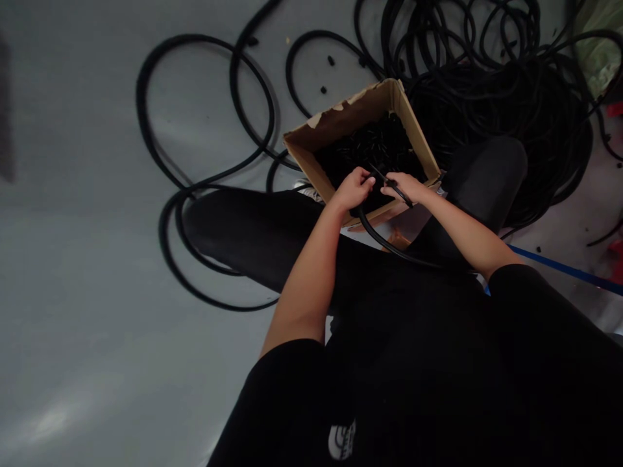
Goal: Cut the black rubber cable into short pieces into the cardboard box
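Note:
Over the near side of a cardboard box, my left hand is closed around the end part of a black rubber hose. From that hand the hose curves down and right across my lap. My right hand grips black-handled scissors; their blades point up and left, close to the hose end at my left fingers. Whether the blades touch the hose I cannot tell. Many short black cut pieces fill the bottom of the box.
Long loops of black hose lie on the grey floor at the left. A large tangled heap of hose is at the upper right. Small black pieces are scattered on the floor. A blue strip runs along the right.

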`<state>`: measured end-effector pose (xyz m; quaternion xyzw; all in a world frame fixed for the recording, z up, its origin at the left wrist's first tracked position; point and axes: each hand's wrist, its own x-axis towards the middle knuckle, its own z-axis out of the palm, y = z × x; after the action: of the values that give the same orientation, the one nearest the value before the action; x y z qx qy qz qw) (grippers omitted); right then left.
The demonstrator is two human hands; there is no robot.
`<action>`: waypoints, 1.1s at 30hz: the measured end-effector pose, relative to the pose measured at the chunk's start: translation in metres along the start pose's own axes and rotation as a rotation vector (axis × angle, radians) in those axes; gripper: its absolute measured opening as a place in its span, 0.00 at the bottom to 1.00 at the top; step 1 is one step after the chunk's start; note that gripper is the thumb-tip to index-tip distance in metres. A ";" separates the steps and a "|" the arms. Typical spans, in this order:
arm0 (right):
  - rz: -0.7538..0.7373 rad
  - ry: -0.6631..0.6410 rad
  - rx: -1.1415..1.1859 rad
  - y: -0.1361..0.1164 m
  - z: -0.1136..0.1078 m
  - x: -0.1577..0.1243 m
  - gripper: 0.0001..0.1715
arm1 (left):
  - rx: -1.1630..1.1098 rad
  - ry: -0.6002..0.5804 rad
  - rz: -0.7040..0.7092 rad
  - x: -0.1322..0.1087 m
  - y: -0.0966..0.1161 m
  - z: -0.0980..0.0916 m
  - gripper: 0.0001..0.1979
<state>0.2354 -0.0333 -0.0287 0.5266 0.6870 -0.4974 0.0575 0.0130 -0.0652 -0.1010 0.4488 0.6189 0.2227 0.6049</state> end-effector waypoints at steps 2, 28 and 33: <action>0.009 0.022 -0.015 0.001 0.001 0.003 0.12 | 0.008 0.024 0.013 0.000 0.000 0.000 0.11; -0.033 0.049 -0.089 0.011 0.000 0.005 0.12 | -0.226 -0.123 0.016 -0.004 0.008 -0.007 0.22; -0.037 0.061 -0.058 0.013 0.003 0.006 0.08 | -0.198 -0.069 -0.019 -0.003 0.007 -0.005 0.18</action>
<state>0.2421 -0.0319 -0.0420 0.5266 0.7122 -0.4621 0.0425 0.0102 -0.0627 -0.0933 0.3883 0.5769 0.2617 0.6693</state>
